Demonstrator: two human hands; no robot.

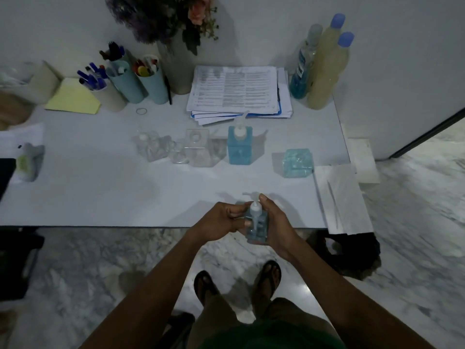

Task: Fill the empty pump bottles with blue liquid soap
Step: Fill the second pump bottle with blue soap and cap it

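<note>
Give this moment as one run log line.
left hand, right hand: grip blue pump bottle | table: filled pump bottle, filled bottle without pump, empty bottles

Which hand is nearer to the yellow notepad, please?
Left. The notepad lies back-left; the left hand grips the pump bottle on that side, the right hand on the other.

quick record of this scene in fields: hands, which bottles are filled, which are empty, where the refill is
held bottle: pump bottle with blue liquid, pump on, at the table's near edge
left hand: grips it near the pump collar
right hand: grips the body
filled on table: blue pump bottle; blue square bottle, no pump visible
empty: clear bottles, left of the blue pump bottle
refill: tall blue-liquid bottle, back right
</note>
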